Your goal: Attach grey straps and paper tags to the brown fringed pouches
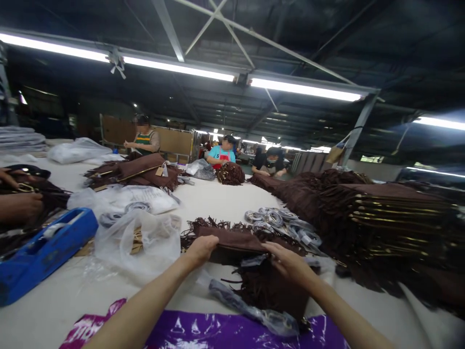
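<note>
Between my two hands is a dark brown fringed bag (238,240), held by its upper edge above the table. My left hand (202,249) is closed on the bag's left end. At its right end, my right hand (287,262) grips the edge between thumb and fingers. Underneath, close to my right forearm, lies another brown fringed piece (278,286), partly covered. A strap in clear plastic (250,310) lies in front of it, over a shiny purple plastic sheet (196,330).
A blue tape dispenser (51,249) and a clear plastic bag (152,242) are at left, beside another person's hand (22,208). Wrapped coiled straps (271,219) lie beyond my right hand. Stacked brown bags (399,194) fill the right side. Several people work farther back.
</note>
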### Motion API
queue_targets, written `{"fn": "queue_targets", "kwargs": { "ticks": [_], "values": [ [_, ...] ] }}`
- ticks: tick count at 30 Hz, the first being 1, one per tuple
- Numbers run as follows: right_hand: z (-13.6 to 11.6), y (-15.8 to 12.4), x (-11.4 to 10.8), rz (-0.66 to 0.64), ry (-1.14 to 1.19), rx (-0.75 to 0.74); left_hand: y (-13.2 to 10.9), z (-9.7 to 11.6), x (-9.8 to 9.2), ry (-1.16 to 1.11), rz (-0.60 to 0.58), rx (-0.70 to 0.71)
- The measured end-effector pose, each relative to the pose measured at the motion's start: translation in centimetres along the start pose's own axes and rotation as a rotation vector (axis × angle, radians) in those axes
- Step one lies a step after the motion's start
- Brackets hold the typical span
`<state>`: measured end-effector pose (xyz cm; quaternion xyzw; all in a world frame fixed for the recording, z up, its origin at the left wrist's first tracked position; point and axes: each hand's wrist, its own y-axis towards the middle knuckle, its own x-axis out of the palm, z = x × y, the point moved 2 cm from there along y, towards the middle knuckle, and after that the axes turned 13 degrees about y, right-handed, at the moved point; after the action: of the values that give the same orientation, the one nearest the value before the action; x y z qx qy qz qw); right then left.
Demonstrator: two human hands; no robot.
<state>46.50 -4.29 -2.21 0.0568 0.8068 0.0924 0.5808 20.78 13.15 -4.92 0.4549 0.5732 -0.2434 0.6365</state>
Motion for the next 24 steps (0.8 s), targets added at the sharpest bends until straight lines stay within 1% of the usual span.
{"fn": "queue_targets", "kwargs": {
  "ticks": [2, 4, 6, 7, 9, 10, 11, 13, 14, 15, 17, 19, 21, 22, 24],
  "values": [
    [-1.3, 0.4, 0.9, -0.003, 0.015, 0.01, -0.6, -0.4, -0.8, -0.013, 0.007, -0.003],
    [-2.3, 0.5, 1.3, -0.011, 0.023, 0.012, -1.3, -0.6, -1.9, -0.006, 0.018, -0.026],
    [-3.4, 0.2, 1.1, -0.001, 0.042, -0.017, -2.1, 0.1, -3.4, 0.021, 0.066, -0.074],
    [-3.9, -0.1, 0.9, 0.01, 0.047, -0.032, -2.6, 0.9, -4.2, 0.036, 0.106, -0.098],
    [-5.2, -0.8, 0.5, 0.032, 0.046, -0.056, -3.5, 3.5, -5.7, 0.033, 0.177, -0.13],
    [-5.8, -1.2, 0.4, 0.042, 0.035, -0.062, -3.9, 5.2, -6.1, 0.0, 0.182, -0.132],
    [-6.4, -1.6, 0.5, 0.051, 0.017, -0.065, -4.2, 7.1, -6.3, -0.055, 0.157, -0.132],
    [-7.2, -2.3, 1.1, 0.06, -0.017, -0.072, -4.5, 10.9, -6.1, -0.168, 0.072, -0.157],
    [-7.3, -2.6, 1.5, 0.072, -0.029, -0.078, -4.6, 12.5, -5.8, -0.21, 0.043, -0.198],
    [-7.1, -2.9, 1.9, 0.095, -0.034, -0.086, -4.5, 13.9, -5.4, -0.242, 0.015, -0.253],
    [-6.4, -3.3, 2.7, 0.152, -0.026, -0.115, -4.2, 15.7, -4.6, -0.295, -0.01, -0.307],
    [-5.2, -3.7, 3.2, 0.184, -0.012, -0.161, -3.8, 16.5, -4.3, -0.323, -0.027, -0.321],
    [-4.2, -4.0, 3.2, 0.175, -0.005, -0.204, -3.5, 16.7, -4.5, -0.29, -0.05, -0.287],
    [-3.7, -4.1, 3.0, 0.182, -0.011, -0.218, -3.4, 16.5, -4.7, -0.248, -0.06, -0.262],
    [-3.1, -4.6, 2.5, 0.276, -0.049, -0.205, -3.2, 15.6, -5.1, -0.15, -0.054, -0.229]
  ]
}}
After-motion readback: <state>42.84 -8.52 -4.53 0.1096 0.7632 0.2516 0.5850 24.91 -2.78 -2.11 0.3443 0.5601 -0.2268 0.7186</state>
